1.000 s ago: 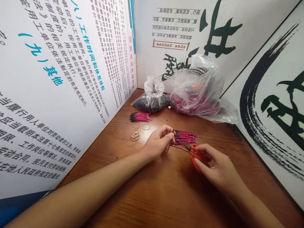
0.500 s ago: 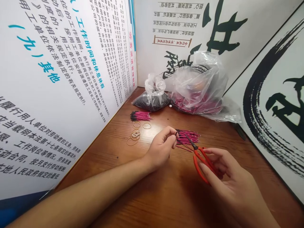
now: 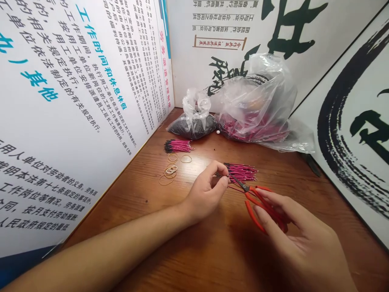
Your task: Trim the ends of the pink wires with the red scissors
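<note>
My left hand [image 3: 209, 188] is closed in a pinch near the middle of the table. Between its thumb and forefinger is a thin pink wire with a dark end, mostly covered by the fingers. In my right hand [image 3: 291, 223] are red-handled scissors [image 3: 251, 194], with thumb and fingers around the handles. The handles are spread, and the dark blades point left, their tips right by my left fingertips. Just behind the blades lies a pile of pink wires [image 3: 241, 172] with black ends. A loose reddish strand [image 3: 237, 189] shows beneath the scissors.
A smaller bundle of pink wires [image 3: 179, 146] lies at the back left, with several rubber bands [image 3: 170, 170] in front. Behind stand a tied bag of black pieces [image 3: 194, 125] and a large clear bag [image 3: 258, 105] holding pink wires. Printed panels [image 3: 127, 81] wall the table [image 3: 121, 202].
The scissors have moved slightly left, bringing their blade tips up to my left fingertips. My left hand keeps its pinch almost in place. The camera view has shifted slightly.
</note>
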Available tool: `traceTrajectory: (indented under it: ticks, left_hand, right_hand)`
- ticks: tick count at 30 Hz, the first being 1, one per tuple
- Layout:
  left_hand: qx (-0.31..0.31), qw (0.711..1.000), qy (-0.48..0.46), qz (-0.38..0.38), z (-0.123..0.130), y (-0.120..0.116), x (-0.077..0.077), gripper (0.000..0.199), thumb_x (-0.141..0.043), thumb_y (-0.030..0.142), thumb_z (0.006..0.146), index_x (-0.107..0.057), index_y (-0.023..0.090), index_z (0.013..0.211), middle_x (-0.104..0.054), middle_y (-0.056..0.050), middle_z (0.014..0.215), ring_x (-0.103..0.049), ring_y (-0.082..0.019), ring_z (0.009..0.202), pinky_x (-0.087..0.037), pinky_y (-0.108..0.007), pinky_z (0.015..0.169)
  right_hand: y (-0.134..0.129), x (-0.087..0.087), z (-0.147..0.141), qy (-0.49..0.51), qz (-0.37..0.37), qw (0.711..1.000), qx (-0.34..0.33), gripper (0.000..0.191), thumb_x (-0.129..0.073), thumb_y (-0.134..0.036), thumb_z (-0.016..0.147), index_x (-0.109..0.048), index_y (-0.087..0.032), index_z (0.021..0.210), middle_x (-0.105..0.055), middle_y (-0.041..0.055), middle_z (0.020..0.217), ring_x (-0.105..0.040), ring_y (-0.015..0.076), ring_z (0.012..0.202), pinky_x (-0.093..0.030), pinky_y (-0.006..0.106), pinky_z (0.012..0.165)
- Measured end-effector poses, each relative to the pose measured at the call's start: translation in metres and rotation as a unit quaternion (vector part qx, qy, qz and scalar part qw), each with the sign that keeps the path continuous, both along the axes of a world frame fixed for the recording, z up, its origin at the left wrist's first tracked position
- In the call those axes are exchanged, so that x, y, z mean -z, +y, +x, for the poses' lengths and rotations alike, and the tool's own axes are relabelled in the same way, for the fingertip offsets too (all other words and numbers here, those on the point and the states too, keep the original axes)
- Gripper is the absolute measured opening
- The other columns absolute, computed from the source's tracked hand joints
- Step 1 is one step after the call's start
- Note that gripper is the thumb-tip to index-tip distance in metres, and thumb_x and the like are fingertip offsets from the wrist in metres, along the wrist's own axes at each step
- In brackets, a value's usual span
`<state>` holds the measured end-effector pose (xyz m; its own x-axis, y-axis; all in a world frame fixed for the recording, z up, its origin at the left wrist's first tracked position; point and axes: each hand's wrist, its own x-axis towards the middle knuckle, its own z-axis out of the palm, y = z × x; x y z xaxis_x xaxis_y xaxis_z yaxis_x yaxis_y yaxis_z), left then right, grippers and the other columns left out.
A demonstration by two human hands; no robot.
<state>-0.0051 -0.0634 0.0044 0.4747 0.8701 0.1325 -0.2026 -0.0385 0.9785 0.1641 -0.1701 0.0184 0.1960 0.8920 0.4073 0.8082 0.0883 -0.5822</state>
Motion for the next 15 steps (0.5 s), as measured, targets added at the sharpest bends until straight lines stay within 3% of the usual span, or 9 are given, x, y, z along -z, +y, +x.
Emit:
traceTrajectory:
  ticks: [4, 8, 15]
  left_hand:
    - [-0.032, 0.999, 0.008, 0.021, -0.001, 0.003, 0.001, 0.016, -0.058, 0.033, 0.089, -0.048, 0.021, 0.087, -0.040, 0.006, 0.063, -0.034, -0.008, 0.052, -0.028, -0.022, 0.050]
    - [-0.049, 0.997, 0.026, 0.050, -0.001, 0.006, 0.003, 0.013, -0.056, 0.030, 0.089, -0.048, 0.020, 0.085, -0.038, 0.006, 0.062, -0.032, -0.009, 0.052, -0.028, -0.023, 0.051]
    - [-0.071, 0.994, 0.026, 0.073, -0.002, 0.008, 0.003, 0.010, -0.054, 0.027, 0.089, -0.047, 0.020, 0.086, -0.039, 0.006, 0.065, -0.033, -0.009, 0.055, -0.028, -0.022, 0.053]
  right_hand:
    - [-0.002, -0.001, 0.000, 0.003, -0.002, 1.000, 0.002, 0.026, -0.067, -0.040, 0.087, -0.070, -0.035, 0.112, -0.077, -0.0021, 0.102, -0.074, 0.0169, 0.076, -0.057, 0.027, 0.060]
    - [0.001, 0.000, -0.001, 0.010, -0.004, 1.000, -0.002, 0.025, -0.067, -0.039, 0.087, -0.070, -0.033, 0.111, -0.077, -0.0025, 0.097, -0.073, 0.0156, 0.073, -0.056, 0.026, 0.058]
    - [0.020, 0.006, -0.004, 0.001, 0.008, 1.000, -0.028, 0.026, -0.065, -0.034, 0.089, -0.069, -0.027, 0.113, -0.076, 0.0013, 0.102, -0.072, 0.0173, 0.081, -0.057, 0.028, 0.070]
